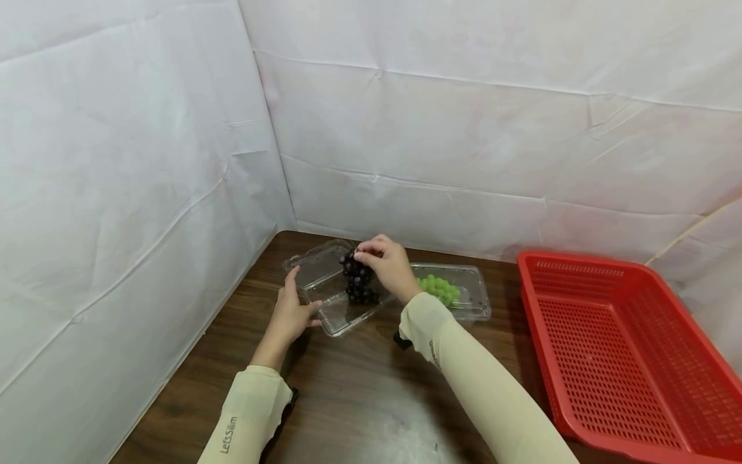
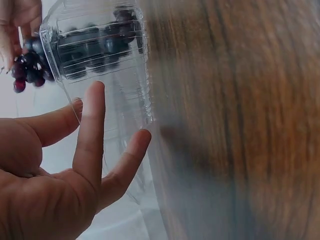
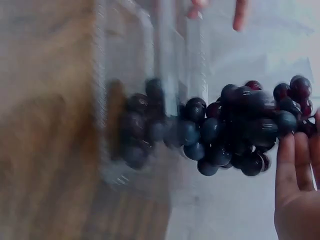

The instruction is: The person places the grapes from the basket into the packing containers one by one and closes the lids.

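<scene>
A bunch of dark grapes (image 1: 357, 278) hangs upright, its lower part inside an open clear plastic container (image 1: 339, 322). My right hand (image 1: 387, 264) pinches the bunch at its top. In the right wrist view the dark grapes (image 3: 225, 135) stretch from the fingertips down behind the clear wall. At the container's left side, my left hand (image 1: 292, 311) holds the wall, with the thumb over the rim and other fingers along the outside. The left wrist view shows those fingers (image 2: 91, 130) against the plastic. The hinged lid (image 1: 319, 261) stands open at the back left.
Green grapes (image 1: 439, 289) lie in a second clear container (image 1: 476, 293), right of the right hand and partly hidden by it. A large red plastic basket (image 1: 539, 335) stands at the right of the brown wooden table (image 1: 359, 393). White sheeting (image 1: 464, 142) encloses the back and left.
</scene>
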Action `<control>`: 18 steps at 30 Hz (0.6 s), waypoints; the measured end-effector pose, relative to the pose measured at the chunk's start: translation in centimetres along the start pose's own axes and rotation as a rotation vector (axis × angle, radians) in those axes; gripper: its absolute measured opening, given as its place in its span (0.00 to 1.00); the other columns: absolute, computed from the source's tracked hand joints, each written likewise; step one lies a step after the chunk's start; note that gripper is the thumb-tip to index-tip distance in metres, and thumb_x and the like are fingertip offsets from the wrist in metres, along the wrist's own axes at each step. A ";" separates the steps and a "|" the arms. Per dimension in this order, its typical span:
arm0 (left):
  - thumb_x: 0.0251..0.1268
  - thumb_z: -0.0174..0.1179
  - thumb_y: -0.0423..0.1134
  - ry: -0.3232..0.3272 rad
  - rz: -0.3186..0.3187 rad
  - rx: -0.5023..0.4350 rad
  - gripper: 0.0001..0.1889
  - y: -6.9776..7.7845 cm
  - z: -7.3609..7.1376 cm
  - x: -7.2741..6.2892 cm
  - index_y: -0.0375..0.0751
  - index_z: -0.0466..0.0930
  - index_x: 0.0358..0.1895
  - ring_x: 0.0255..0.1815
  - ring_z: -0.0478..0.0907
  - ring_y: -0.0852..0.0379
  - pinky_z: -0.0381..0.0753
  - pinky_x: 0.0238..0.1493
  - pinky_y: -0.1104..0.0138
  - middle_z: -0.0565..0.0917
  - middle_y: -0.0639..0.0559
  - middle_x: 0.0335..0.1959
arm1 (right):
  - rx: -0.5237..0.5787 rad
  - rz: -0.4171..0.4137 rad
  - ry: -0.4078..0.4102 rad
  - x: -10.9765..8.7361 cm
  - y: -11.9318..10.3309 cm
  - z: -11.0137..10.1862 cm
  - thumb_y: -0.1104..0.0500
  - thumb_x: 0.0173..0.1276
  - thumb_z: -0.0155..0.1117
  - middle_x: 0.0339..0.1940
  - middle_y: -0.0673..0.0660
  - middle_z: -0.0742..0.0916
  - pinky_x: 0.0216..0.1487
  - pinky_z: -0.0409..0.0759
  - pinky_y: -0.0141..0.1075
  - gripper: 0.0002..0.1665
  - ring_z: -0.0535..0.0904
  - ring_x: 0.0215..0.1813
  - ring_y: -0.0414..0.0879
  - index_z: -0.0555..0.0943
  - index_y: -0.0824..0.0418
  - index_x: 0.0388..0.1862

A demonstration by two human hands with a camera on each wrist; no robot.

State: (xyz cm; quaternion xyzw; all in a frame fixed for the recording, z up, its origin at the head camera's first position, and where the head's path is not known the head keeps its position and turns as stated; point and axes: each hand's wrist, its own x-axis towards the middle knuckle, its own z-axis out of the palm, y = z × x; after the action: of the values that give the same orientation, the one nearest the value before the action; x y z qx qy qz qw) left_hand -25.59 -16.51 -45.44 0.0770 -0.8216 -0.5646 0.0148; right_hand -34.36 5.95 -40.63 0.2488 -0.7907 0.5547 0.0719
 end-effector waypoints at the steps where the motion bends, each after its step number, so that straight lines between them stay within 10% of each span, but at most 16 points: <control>1: 0.65 0.64 0.26 0.001 -0.001 -0.001 0.54 0.0 0.0 0.0 0.62 0.35 0.81 0.35 0.84 0.42 0.88 0.34 0.62 0.43 0.29 0.76 | -0.012 -0.001 -0.035 -0.3 0.1 0.4 0.52 0.68 0.70 0.41 0.45 0.83 0.43 0.79 0.37 0.08 0.78 0.41 0.42 0.89 0.52 0.42; 18: 0.66 0.55 0.18 -0.032 0.026 -0.119 0.48 -0.1 -0.3 0.1 0.54 0.41 0.81 0.52 0.75 0.33 0.88 0.41 0.55 0.43 0.33 0.75 | -0.309 -0.142 -0.515 -2.0 0.0 3.5 0.55 0.64 0.73 0.33 0.41 0.82 0.40 0.77 0.30 0.03 0.76 0.37 0.37 0.90 0.52 0.34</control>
State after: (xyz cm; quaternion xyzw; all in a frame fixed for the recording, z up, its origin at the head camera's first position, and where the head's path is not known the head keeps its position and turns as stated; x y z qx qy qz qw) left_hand -25.60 -16.85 -45.40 0.0561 -0.7877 -0.6134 0.0138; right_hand -32.03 3.42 -42.67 0.4221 -0.8385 0.3402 -0.0553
